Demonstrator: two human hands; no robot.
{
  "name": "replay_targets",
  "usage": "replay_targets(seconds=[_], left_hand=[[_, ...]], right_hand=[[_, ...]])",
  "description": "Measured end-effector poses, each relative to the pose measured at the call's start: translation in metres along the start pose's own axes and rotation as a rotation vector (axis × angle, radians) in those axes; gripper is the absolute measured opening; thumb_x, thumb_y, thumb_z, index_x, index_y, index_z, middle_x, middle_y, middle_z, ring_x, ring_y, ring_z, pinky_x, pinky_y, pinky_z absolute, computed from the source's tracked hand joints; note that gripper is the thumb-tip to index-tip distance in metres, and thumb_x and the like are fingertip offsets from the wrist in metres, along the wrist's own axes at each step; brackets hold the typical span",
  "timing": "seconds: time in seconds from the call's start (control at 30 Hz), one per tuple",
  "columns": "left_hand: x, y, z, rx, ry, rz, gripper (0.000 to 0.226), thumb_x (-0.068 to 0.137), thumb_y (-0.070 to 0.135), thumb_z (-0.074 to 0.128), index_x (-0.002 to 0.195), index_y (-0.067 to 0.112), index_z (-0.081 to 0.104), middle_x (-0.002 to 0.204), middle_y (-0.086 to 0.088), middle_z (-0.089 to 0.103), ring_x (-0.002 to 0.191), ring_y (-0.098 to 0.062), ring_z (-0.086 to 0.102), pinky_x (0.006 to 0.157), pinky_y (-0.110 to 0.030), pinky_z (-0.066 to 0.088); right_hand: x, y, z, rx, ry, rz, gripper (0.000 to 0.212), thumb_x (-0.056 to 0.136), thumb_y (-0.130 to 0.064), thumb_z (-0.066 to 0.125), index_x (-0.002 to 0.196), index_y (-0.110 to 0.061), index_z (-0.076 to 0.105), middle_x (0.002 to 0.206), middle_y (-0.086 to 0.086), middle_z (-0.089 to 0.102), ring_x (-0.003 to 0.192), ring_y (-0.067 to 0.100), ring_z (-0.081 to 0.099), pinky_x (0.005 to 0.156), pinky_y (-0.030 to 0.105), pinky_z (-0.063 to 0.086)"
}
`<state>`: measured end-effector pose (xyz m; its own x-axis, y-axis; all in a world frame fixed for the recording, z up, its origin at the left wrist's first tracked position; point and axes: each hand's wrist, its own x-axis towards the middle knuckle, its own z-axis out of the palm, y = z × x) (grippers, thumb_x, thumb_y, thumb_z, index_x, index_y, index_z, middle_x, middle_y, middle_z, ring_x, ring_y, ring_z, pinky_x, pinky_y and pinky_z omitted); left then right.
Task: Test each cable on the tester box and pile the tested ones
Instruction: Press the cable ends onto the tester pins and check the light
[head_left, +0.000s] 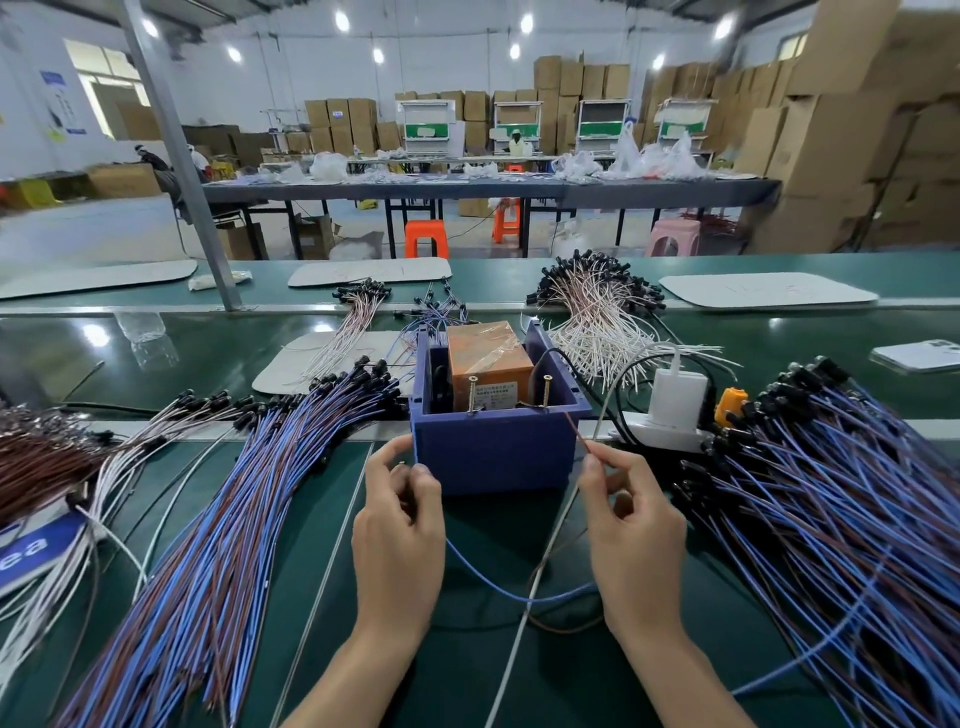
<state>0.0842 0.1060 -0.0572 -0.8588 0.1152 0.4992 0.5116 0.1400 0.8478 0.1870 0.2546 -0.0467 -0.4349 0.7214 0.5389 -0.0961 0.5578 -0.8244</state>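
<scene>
Pinching cable (485, 583) ends, fingers (597, 463) before tester box (493, 453)

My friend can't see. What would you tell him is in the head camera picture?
A left hand and a right hand each pinch an end of one thin blue-and-brown cable just in front of a blue tester box on a green table. A left pile and a right pile of similar cables flank them.

One tester box (493, 457), two screws (472, 396), two orange stools (426, 239), one pink stool (674, 236).
</scene>
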Motion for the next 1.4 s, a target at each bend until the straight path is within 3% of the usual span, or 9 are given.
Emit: replay_targets(seconds=[0.13, 0.27, 0.33, 0.43, 0.67, 0.9, 1.07, 1.23, 1.4], left_hand=[[-0.004, 0.003, -0.003, 0.001, 0.05, -0.028, 0.026, 0.102, 0.028, 0.044, 0.121, 0.045, 0.041, 0.08, 0.015, 0.057, 0.056, -0.008, 0.05, 0.054, -0.023, 0.041], [-0.006, 0.008, -0.014, 0.044, 0.184, -0.055, 0.033, 0.103, 0.026, 0.043, 0.136, 0.03, 0.038, 0.112, 0.01, 0.04, 0.104, -0.012, 0.047, 0.084, -0.033, 0.046], [-0.009, 0.016, -0.023, 0.097, 0.222, -0.008, 0.036, 0.101, 0.029, 0.042, 0.137, 0.025, 0.04, 0.122, 0.007, 0.034, 0.118, -0.017, 0.04, 0.09, -0.041, 0.048], [-0.017, 0.038, -0.034, 0.099, 0.208, 0.136, 0.04, 0.096, 0.036, 0.044, 0.133, 0.022, 0.046, 0.127, 0.017, 0.028, 0.127, 0.0, 0.031, 0.096, -0.05, 0.048], [-0.032, 0.128, -0.005, 0.299, -0.415, 0.532, 0.034, 0.098, 0.05, 0.042, 0.111, 0.028, 0.065, 0.106, 0.017, 0.056, 0.101, -0.008, 0.049, 0.088, -0.024, 0.04], [-0.025, 0.179, 0.027, 0.149, -0.648, 0.656, 0.011, 0.101, 0.043, 0.054, 0.099, 0.033, 0.06, 0.091, 0.021, 0.055, 0.081, -0.001, 0.052, 0.069, -0.024, 0.044], [-0.006, 0.237, 0.047, -0.431, -0.665, 0.298, 0.012, 0.098, 0.022, 0.063, 0.096, 0.027, 0.074, 0.086, 0.009, 0.073, 0.076, -0.008, 0.071, 0.068, -0.018, 0.056], [0.02, 0.276, 0.075, -0.677, -0.555, 0.131, 0.012, 0.099, 0.02, 0.063, 0.095, 0.021, 0.075, 0.076, 0.008, 0.071, 0.067, -0.008, 0.068, 0.057, -0.019, 0.055], [0.037, 0.259, 0.121, -0.569, -0.593, -0.046, 0.02, 0.102, 0.027, 0.059, 0.088, 0.024, 0.073, 0.071, 0.011, 0.065, 0.062, -0.007, 0.059, 0.051, -0.02, 0.049]], right_hand=[[0.0, -0.008, -0.006, 0.106, -0.087, 0.041, 0.026, 0.096, -0.056, 0.045, 0.105, -0.044, 0.066, 0.072, -0.012, 0.059, 0.053, 0.008, 0.045, 0.052, 0.023, 0.038], [0.006, -0.023, -0.013, 0.266, -0.045, 0.097, 0.033, 0.1, -0.051, 0.038, 0.12, -0.04, 0.061, 0.083, -0.02, 0.055, 0.072, 0.002, 0.051, 0.069, 0.014, 0.043], [0.01, -0.034, -0.019, 0.414, -0.051, 0.175, 0.029, 0.105, -0.049, 0.038, 0.124, -0.039, 0.057, 0.077, -0.013, 0.049, 0.062, 0.002, 0.043, 0.059, 0.013, 0.041], [0.018, -0.055, -0.034, 0.633, -0.088, 0.224, 0.043, 0.099, -0.062, 0.037, 0.122, -0.031, 0.056, 0.071, -0.007, 0.044, 0.051, 0.005, 0.034, 0.046, 0.014, 0.034], [0.029, -0.108, -0.071, 1.059, -0.301, 0.235, 0.071, 0.09, -0.073, 0.035, 0.134, -0.022, 0.058, 0.077, -0.003, 0.05, 0.061, 0.014, 0.037, 0.062, 0.027, 0.037], [0.041, -0.133, -0.117, 0.96, -0.289, 0.098, 0.064, 0.088, -0.069, 0.039, 0.133, -0.03, 0.06, 0.087, -0.002, 0.061, 0.069, 0.014, 0.048, 0.068, 0.031, 0.037], [0.05, -0.133, -0.143, 0.677, -0.26, 0.041, 0.049, 0.096, -0.05, 0.044, 0.14, -0.03, 0.053, 0.115, -0.003, 0.073, 0.104, 0.014, 0.069, 0.088, 0.029, 0.052], [0.048, -0.115, -0.175, 0.414, -0.152, 0.039, 0.024, 0.102, -0.021, 0.056, 0.11, -0.036, 0.073, 0.07, -0.006, 0.06, 0.05, 0.01, 0.048, 0.044, 0.017, 0.039], [0.059, -0.091, -0.226, -0.155, -0.021, -0.003, 0.017, 0.098, -0.042, 0.057, 0.092, -0.037, 0.072, 0.06, -0.004, 0.057, 0.047, 0.005, 0.041, 0.044, 0.014, 0.033]])
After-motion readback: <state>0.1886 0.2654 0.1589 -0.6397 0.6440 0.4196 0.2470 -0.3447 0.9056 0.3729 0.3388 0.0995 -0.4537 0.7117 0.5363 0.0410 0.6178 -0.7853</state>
